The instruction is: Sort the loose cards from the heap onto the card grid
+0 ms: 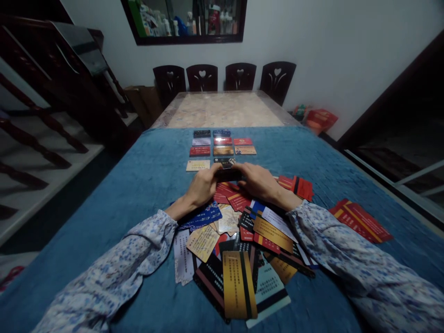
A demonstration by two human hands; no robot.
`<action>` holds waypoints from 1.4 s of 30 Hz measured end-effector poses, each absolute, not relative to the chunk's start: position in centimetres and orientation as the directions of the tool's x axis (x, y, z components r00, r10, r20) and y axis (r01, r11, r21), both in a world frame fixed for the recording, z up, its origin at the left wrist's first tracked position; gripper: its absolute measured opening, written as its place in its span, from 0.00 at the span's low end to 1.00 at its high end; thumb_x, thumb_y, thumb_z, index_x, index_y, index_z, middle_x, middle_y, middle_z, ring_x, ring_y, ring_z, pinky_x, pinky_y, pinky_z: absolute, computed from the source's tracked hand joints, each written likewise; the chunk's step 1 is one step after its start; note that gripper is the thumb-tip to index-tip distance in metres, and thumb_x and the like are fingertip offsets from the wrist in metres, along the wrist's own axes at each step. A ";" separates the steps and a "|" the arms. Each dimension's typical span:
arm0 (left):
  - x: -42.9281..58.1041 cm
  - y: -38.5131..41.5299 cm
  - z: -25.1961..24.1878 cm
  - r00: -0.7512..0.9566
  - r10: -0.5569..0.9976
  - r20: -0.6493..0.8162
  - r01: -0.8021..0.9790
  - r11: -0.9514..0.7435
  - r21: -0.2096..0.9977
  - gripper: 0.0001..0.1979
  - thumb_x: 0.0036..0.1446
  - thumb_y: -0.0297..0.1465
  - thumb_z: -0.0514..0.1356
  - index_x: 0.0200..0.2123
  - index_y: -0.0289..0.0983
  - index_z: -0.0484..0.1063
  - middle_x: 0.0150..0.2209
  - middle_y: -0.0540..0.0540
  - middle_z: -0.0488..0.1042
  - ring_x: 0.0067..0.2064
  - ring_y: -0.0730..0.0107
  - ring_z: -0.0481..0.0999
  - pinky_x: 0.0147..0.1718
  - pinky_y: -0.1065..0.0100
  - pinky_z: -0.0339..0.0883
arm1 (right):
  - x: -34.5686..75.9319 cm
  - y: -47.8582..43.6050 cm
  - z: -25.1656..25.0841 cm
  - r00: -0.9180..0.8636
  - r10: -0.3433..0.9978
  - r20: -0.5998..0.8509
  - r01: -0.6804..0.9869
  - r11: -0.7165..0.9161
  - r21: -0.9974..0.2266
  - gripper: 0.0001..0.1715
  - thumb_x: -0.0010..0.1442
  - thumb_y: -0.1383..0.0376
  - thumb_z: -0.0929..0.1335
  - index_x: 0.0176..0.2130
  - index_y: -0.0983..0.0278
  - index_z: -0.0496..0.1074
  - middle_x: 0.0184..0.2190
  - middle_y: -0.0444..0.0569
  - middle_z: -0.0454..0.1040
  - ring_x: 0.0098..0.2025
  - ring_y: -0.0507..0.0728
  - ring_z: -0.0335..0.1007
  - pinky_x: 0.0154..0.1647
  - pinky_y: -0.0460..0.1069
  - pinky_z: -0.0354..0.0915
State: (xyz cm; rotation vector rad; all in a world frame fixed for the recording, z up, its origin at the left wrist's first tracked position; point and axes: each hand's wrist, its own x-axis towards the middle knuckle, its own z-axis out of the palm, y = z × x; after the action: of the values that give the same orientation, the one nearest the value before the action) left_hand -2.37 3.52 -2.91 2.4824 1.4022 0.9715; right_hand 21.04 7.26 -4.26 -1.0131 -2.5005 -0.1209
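Observation:
My left hand (204,185) and my right hand (258,180) meet above the near end of the card rows. Between them they grip a dark card (229,175) by its two sides; its print cannot be read, and whether it is one card or several is unclear. Just beyond the fingers lies a black card with white marks (225,162), partly covered by them. To its left is a cream card (198,165). Under and in front of my wrists spreads a loose heap of cards, among them a gold card (239,284), blue cards (204,215) and red cards (239,199).
Several cards lie in rows farther off, including a red card (200,151) and an orange card (245,150). More red cards (360,219) lie at the right. A blue cloth (138,162) covers the near table. Dark chairs (202,77) stand at the far end.

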 end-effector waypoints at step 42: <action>-7.2 9.4 2.2 0.561 0.717 0.414 0.782 -0.623 0.020 0.26 0.61 0.30 0.59 0.62 0.31 0.63 0.59 0.30 0.70 0.59 0.44 0.69 0.56 0.48 0.67 | 18.0 13.4 3.0 -0.768 0.496 0.404 0.570 0.818 0.080 0.27 0.62 0.58 0.71 0.58 0.63 0.67 0.50 0.60 0.68 0.51 0.66 0.61 0.49 0.60 0.69</action>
State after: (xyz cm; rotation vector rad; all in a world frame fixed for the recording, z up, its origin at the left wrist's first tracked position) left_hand -7.22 9.38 2.21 2.9197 1.4140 0.6484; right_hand 17.97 13.42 3.03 -0.8032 -2.6335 -0.2799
